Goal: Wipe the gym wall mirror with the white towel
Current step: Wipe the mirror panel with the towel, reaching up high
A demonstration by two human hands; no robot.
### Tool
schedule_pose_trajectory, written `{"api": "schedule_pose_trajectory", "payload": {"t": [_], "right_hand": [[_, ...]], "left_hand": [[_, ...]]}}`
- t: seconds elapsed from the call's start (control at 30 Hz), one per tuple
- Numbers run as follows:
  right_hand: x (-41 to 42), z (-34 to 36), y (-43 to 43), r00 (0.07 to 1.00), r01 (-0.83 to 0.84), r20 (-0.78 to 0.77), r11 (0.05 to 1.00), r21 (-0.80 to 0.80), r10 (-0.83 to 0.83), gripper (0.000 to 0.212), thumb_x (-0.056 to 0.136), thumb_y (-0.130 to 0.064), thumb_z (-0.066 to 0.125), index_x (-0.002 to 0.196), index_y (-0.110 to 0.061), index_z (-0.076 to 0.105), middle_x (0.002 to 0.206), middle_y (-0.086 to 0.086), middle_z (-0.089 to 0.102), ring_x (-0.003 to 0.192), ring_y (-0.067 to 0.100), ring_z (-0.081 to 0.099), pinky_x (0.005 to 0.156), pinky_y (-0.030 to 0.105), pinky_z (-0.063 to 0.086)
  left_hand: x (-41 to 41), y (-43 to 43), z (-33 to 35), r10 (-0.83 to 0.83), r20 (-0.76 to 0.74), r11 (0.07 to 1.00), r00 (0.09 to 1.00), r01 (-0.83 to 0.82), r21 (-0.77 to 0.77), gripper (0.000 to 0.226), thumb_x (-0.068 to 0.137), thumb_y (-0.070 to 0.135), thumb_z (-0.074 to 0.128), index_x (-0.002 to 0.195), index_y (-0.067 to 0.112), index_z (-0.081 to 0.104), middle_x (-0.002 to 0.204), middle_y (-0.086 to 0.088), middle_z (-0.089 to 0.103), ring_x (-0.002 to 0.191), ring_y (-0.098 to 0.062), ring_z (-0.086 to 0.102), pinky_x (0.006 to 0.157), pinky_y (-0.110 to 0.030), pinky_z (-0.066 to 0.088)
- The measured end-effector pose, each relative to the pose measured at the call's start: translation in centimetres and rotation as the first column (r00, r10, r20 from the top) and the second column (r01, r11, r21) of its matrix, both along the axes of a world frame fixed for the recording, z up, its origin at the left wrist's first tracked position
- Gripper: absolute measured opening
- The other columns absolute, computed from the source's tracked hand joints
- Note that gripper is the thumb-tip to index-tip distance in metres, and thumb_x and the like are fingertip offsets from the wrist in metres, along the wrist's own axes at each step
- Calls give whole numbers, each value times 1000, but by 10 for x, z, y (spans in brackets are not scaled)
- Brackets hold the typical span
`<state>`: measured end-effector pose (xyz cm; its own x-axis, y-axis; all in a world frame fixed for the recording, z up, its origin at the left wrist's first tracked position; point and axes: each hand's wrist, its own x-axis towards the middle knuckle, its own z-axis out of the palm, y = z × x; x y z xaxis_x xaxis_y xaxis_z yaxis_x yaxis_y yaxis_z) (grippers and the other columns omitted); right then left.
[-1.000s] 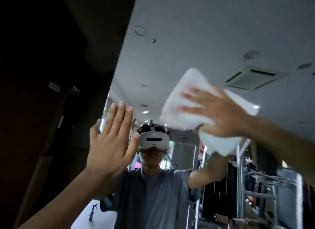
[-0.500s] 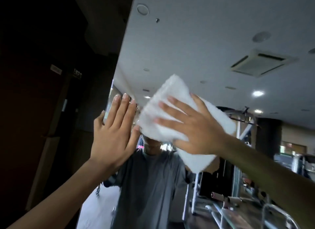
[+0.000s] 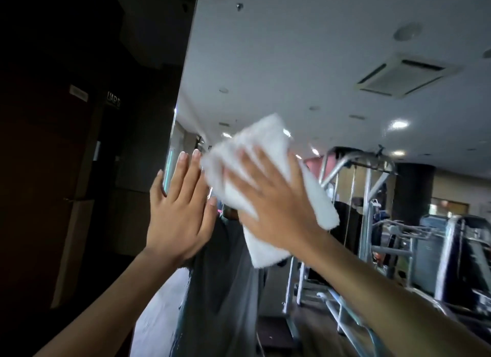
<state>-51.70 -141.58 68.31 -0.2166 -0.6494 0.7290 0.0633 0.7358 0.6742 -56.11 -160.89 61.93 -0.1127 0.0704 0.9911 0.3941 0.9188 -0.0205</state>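
The gym wall mirror [image 3: 305,64] fills the middle and right of the head view and reflects a white ceiling and gym machines. A folded white towel [image 3: 255,149] lies flat against the glass near the mirror's left edge. My right hand [image 3: 268,197] presses on the towel with fingers spread and straight. My left hand [image 3: 178,207] rests flat on the mirror just left of the towel, fingers straight and pointing up, its fingertips touching the towel's left edge. My own reflection in a grey shirt shows below the hands, mostly hidden by them.
The mirror's left edge [image 3: 183,90] runs up beside a dark wall [image 3: 66,144] with doors and small signs. Reflected in the glass are a grey cable machine frame [image 3: 366,197], treadmills [image 3: 451,250] at the right and a ceiling air vent [image 3: 403,74].
My right hand has slid the towel leftward and down across the mirror, from the right of my reflection to beside my left hand. My left hand has stayed flat on the glass.
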Motion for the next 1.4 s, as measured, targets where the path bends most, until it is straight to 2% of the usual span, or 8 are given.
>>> {"api": "schedule_pose_trajectory", "payload": {"t": [0.17,0.43,0.53,0.7,0.87,1.0,1.23,1.4], "right_hand": [[17,31,84,983,-134,179,832,538,43,72,79,-37,59,150,-33,43,164,2,25,153,24,20,118,64,8],[1,40,28,987,-93,-156,901,-424,29,72,88,-46,52,155,-31,29,166,3,18,153,26,15,116,62,6],[0,-37,14,993,-119,23,991,58,117,78,76,-40,67,148,-33,37,163,5,29,151,27,19,115,63,7],[15,-30,81,947,-247,319,723,645,39,65,81,-34,64,145,-32,52,159,2,36,150,25,28,119,65,12],[15,37,94,996,-90,29,993,81,88,63,88,-45,52,149,-37,37,161,4,31,148,29,30,113,63,19],[7,-14,31,991,-94,-125,878,-469,39,69,89,-50,47,154,-33,31,166,2,18,153,26,17,118,62,6],[22,-138,88,981,-44,190,926,374,-30,69,85,-44,51,151,-36,35,163,4,25,151,28,21,115,64,15],[24,-74,127,998,27,-42,943,-333,-44,67,86,-46,46,149,-28,37,161,9,28,148,31,23,117,62,7]], "left_hand": [[-2,-4,-33,-2,4,1000,1000,2,-27,60,102,34,28,157,10,27,166,-10,21,154,-27,17,96,-52,40],[1,-6,-43,-11,-3,1000,1000,11,-24,60,101,34,33,157,15,28,165,-8,24,154,-24,17,97,-50,38],[0,-8,-47,-22,0,999,1000,22,-39,60,101,33,33,158,15,25,165,-9,25,153,-26,19,96,-48,39],[1,-16,-92,-31,60,999,998,33,-27,62,101,33,36,159,18,20,168,-5,13,155,-24,7,85,-49,41],[1,-15,-97,-53,54,998,997,54,-21,64,99,33,39,159,21,19,167,-2,11,155,-23,8,76,-43,41],[1,-17,-99,-45,56,999,997,46,-25,61,101,34,36,159,20,22,167,-4,16,155,-23,12,73,-41,43],[-1,-16,-101,-33,68,999,997,35,-24,62,102,34,34,160,21,16,167,-5,15,155,-25,12,77,-44,45],[-1,-8,-104,14,71,1000,997,-14,1,65,100,31,40,160,19,17,166,-9,17,155,-27,12,83,-43,40]]}}
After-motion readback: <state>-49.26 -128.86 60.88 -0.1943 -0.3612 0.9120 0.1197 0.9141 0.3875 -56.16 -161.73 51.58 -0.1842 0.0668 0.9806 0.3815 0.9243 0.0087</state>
